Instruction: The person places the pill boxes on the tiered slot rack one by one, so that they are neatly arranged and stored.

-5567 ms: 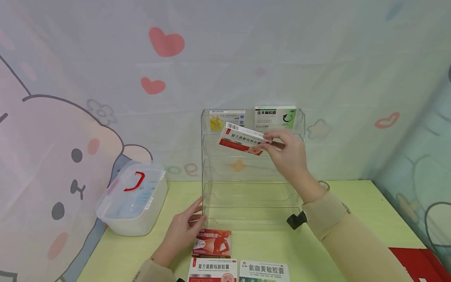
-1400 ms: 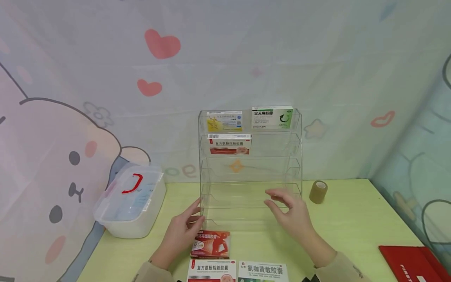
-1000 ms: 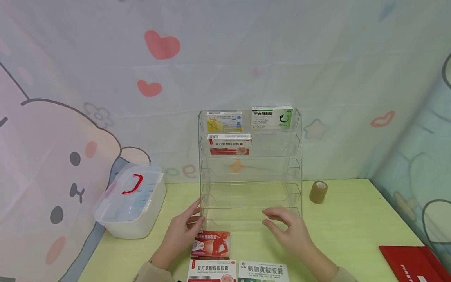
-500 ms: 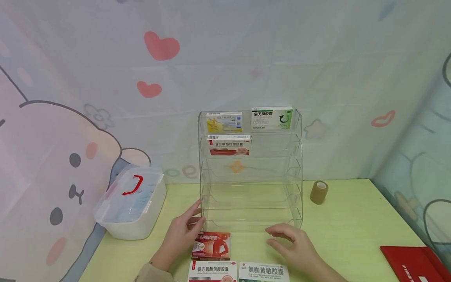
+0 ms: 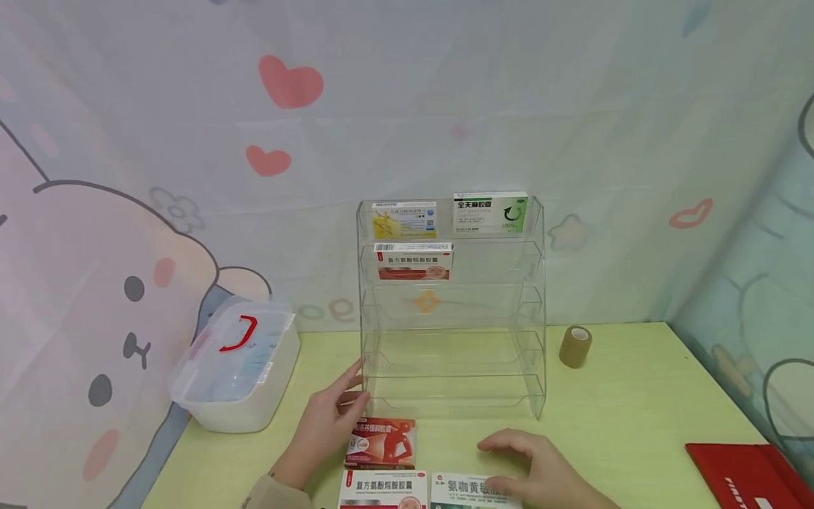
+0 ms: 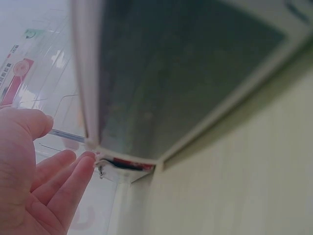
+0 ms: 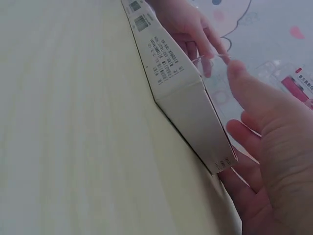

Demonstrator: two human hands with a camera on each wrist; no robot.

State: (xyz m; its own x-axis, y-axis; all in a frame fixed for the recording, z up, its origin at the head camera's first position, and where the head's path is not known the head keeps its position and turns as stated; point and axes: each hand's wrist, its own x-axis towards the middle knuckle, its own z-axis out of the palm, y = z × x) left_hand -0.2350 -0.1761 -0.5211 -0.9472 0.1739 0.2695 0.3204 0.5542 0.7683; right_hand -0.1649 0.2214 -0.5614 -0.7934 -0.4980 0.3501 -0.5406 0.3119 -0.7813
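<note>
Rack (image 5: 470,318) stands upright, transparent and tiered.

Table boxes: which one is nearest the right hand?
The rightmost, green-and-white box: the right hand partly covers it; the red box and red-and-white box lie farther left.

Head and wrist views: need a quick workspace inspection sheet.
Surface: flat, pale green table.
Job items: clear rack holding yellow-white box, green-white box, red-white box; red box, second red-white box, white box lie in front.
Clutter: lidded tub left; brown roll, red pouch right.
Hands: left hand touches the rack's left side; right hand at the white box, no clear grip.
Cables: nothing seen.
Surroundings: cartoon backdrop behind.
</note>
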